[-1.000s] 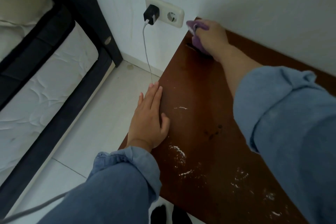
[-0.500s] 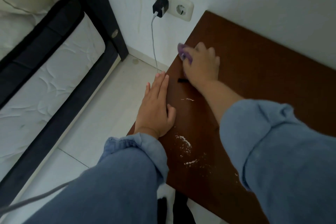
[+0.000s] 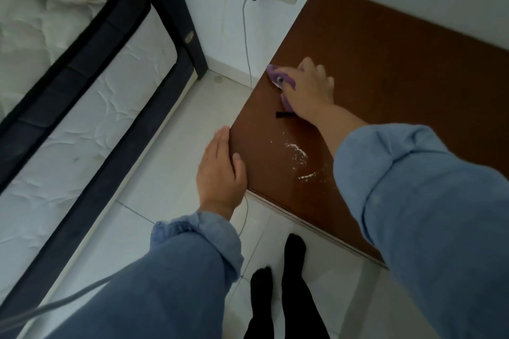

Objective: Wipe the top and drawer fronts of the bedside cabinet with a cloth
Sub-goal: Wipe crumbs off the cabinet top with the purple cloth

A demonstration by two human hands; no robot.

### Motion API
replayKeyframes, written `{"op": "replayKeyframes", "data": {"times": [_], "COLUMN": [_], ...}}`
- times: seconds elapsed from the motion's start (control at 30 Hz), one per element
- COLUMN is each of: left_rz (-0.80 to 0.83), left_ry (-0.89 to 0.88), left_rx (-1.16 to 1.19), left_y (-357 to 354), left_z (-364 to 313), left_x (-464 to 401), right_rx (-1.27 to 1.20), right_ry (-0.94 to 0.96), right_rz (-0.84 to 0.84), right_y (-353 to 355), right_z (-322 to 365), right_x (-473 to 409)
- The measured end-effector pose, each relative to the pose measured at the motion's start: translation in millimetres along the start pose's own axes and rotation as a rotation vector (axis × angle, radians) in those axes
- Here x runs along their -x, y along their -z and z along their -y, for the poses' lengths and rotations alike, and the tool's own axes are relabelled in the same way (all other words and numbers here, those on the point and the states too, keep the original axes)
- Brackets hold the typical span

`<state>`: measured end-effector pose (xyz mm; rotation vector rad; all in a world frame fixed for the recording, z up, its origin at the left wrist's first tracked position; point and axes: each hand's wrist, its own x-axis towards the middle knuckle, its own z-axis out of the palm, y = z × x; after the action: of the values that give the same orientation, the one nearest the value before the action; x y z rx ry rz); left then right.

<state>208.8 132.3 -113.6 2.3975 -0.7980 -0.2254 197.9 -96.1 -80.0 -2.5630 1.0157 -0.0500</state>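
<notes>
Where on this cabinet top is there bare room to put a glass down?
Free: the back half of the cabinet top, between the wall and the right hand. Crowded: the left front, with the purple cloth, white powder and the left hand on the edge.

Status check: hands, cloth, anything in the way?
Right hand pressing cloth on cabinet top. Left hand flat on side edge. White powder unwiped; small black item beside cloth.

cloth (image 3: 278, 77): purple, bunched, near left edge | cabinet top (image 3: 385, 69): brown, white specks at front
</notes>
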Motion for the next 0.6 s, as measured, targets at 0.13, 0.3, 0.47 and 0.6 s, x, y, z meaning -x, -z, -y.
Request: {"op": "replayKeyframes", "data": {"times": [0.13,0.3,0.47,0.6], "left_rz": [-0.057,-0.016,0.205,0.386], "left_ry": [-0.018,-0.038,-0.077,-0.120], "left_rx": [0.022,0.097,0.095,-0.025], "left_y": [-10,-9,7,30], "left_z": [1,7,13,23], "left_x": [0,2,1,7], "right_rx": [0.012,0.040,0.051,0.022], "right_ry": [-0.062,-0.035,0.066,0.053], "right_rz": [-0.042,-0.082,-0.060,0.014], "right_y": [-8,-28,-42,-34], "right_z": [8,36,51,48], "right_x": [5,47,89,88]}}
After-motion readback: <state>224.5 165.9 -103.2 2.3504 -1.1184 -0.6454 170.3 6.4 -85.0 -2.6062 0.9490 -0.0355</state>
